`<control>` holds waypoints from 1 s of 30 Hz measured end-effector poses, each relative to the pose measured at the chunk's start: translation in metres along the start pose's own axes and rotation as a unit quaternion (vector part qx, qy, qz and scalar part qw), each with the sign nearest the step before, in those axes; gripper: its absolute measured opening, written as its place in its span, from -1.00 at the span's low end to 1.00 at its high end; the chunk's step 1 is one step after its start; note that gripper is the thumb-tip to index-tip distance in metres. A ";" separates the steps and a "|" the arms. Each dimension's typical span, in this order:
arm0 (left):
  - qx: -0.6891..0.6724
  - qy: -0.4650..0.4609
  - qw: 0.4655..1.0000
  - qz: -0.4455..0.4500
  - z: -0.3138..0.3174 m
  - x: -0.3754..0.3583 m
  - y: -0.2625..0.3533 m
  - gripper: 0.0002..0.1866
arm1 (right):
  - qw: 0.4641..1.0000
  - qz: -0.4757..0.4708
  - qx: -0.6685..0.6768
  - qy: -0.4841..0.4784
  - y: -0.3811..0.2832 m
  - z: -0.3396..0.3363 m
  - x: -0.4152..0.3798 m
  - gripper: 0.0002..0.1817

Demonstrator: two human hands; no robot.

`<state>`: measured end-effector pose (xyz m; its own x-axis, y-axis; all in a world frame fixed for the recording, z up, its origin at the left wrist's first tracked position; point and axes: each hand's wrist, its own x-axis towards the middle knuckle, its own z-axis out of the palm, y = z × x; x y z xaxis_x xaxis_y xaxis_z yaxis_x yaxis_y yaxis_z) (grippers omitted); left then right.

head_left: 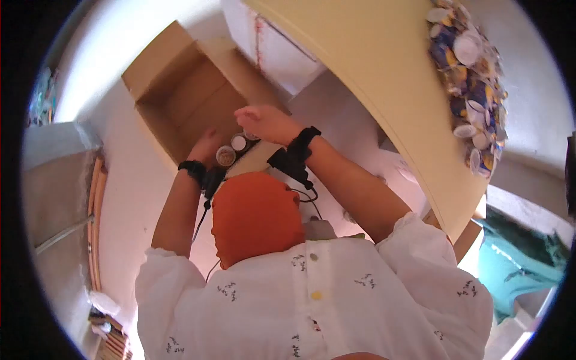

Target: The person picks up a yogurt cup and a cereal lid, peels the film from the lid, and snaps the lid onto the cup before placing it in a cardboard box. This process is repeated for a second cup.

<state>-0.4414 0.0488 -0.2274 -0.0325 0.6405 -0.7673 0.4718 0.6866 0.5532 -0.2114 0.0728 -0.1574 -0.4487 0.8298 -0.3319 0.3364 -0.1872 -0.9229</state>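
Note:
My left hand (207, 146) reaches over the near left side of an open cardboard box (201, 96). Its fingers look stretched out, though blurred, and I see nothing in them. Beside it, a small round tub (225, 156) with brownish contents stands at the box's near edge. A white-topped round tub (239, 142) sits just right of that one, and part of another shows under my right hand (264, 122). That hand is raised over the box's right side, its fingers curled closed. Whatever it may hold is hidden. Both wrists wear black straps with cabled devices.
A yellow tabletop (372, 78) curves along the right, with a heap of small lidded cups and packets (471, 90) on it. An orange rounded thing (258, 219) lies against my chest. Green cloth (510, 270) hangs at the lower right. Pale floor (126, 198) extends left of the box.

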 end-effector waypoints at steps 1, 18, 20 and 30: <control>0.007 -0.004 1.000 0.011 -0.005 -0.014 0.014 -0.48 | 1.000 -0.019 0.001 0.014 -0.003 -0.002 -0.006 -0.54; 0.046 -0.125 0.964 0.232 0.024 -0.190 0.221 -0.54 | 0.971 -0.129 0.014 0.199 -0.074 -0.121 -0.199 -0.63; 0.055 -0.154 0.946 0.279 0.039 -0.199 0.239 -0.53 | 0.966 -0.124 0.017 0.228 -0.074 -0.141 -0.229 -0.64; 0.035 -0.267 0.903 0.335 0.164 -0.242 0.321 -0.48 | 0.839 -0.124 -0.129 0.513 -0.046 -0.267 -0.331 -0.61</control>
<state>-0.1370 0.0582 0.0823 0.7009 0.6346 -0.3256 0.2827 0.1719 0.9437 0.1430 -0.0526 0.0469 0.3746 0.8670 0.3286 0.5651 0.0675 -0.8223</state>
